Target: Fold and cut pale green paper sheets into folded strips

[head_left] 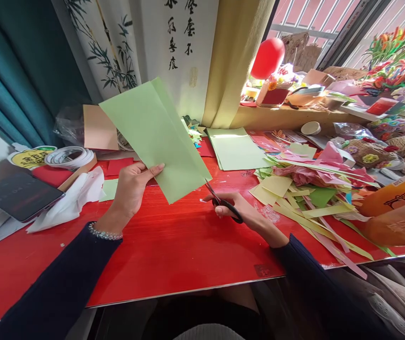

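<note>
A folded sheet of light green paper point(156, 137) is raised above the red table, tilted, with its top corner near the wall hanging. My left hand point(133, 182) pinches its lower left edge, thumb on the near face. Black-handled scissors point(228, 206) are in my right hand point(236, 204), fingers through the handles. Their blades point up and left, with the tip at the paper's lower right corner. Whether the blades touch the paper I cannot tell. Behind the raised sheet, a stack of the same green paper point(239, 150) lies on the table.
Paper strips and scraps point(305, 198) pile up at the right, beside orange bags point(397, 203). A dark phone-like device point(21, 193), white tissue point(71, 200) and tape rolls point(69, 157) lie at the left. The table's front edge point(188, 289) runs close to my body. Craft flowers crowd the windowsill.
</note>
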Demonstrator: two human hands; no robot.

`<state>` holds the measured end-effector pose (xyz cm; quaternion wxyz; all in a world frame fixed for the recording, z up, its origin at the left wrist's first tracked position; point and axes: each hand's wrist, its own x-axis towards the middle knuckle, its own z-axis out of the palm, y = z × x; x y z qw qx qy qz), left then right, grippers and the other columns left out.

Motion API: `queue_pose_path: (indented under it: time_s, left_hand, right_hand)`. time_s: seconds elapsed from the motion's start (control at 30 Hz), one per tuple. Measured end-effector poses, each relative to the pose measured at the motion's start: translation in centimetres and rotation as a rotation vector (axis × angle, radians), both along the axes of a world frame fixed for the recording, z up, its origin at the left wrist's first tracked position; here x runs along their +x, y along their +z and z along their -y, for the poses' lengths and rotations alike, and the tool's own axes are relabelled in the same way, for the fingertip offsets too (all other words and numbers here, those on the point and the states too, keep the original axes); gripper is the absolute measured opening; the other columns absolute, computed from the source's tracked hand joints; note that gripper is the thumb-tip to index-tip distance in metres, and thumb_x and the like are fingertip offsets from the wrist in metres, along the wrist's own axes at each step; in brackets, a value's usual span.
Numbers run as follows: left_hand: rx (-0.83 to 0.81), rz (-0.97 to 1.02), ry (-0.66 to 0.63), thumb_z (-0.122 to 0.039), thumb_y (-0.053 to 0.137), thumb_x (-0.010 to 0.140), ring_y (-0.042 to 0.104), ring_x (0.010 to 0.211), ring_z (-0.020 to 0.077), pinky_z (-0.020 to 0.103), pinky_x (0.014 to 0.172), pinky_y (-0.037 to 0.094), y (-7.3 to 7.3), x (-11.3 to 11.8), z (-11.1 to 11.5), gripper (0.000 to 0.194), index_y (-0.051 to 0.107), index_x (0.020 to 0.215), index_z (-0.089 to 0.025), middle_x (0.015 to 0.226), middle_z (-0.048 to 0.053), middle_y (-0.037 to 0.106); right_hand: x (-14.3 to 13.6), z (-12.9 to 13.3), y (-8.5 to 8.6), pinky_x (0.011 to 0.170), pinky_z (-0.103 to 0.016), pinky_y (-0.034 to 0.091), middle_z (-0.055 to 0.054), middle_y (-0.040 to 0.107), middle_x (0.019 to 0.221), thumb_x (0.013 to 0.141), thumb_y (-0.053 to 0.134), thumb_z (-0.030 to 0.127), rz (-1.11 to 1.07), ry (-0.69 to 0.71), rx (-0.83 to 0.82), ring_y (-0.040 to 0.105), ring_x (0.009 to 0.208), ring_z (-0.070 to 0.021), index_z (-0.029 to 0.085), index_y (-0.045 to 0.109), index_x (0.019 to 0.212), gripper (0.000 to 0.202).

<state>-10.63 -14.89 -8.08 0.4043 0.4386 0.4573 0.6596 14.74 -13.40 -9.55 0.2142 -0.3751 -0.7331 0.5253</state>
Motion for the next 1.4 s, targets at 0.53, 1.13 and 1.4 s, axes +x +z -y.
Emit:
queue_pose_path:
  time_s: [0.53, 1.13, 1.4]
  left_hand:
    - [-0.044, -0.042, 0.001, -0.03, 0.075, 0.065, 0.063, 0.097, 0.0255, 0.037, 0.089, 0.049, -0.1, 0.6, 0.3, 0.014, 0.072, 0.073, -0.02, 0.089, 0.004, 0.072]
    - [-0.037, -0.038, 0.015, -0.028, 0.076, 0.064, 0.065, 0.092, 0.024, 0.036, 0.087, 0.05, -0.2, 0.5, 0.1, 0.013, 0.071, 0.069, -0.017, 0.083, 0.006, 0.073]
    - [-0.094, -0.081, -0.059, -0.032, 0.075, 0.064, 0.065, 0.091, 0.0261, 0.038, 0.086, 0.051, -0.5, 0.7, 0.2, 0.014, 0.072, 0.071, -0.02, 0.085, 0.005, 0.073]
  right_hand:
    - [-0.4, 0.3, -0.1, 0.052, -0.023, 0.03, 0.001, 0.048, 0.064, 0.073, 0.06, 0.054, -0.035, -0.012, -0.067, 0.046, 0.062, -0.012, 0.012, 0.062, 0.105, 0.052]
    - [-0.7, 0.1, -1.5, 0.046, -0.022, 0.031, 0.005, 0.047, 0.053, 0.074, 0.063, 0.045, -0.138, -0.009, -0.073, 0.047, 0.047, -0.0089, 0.014, 0.059, 0.083, 0.032]
    - [-0.9, 0.2, -1.6, 0.049, -0.024, 0.034, 0.003, 0.05, 0.056, 0.074, 0.061, 0.05, -0.13, -0.064, -0.127, 0.05, 0.049, -0.01, 0.014, 0.062, 0.087, 0.038]
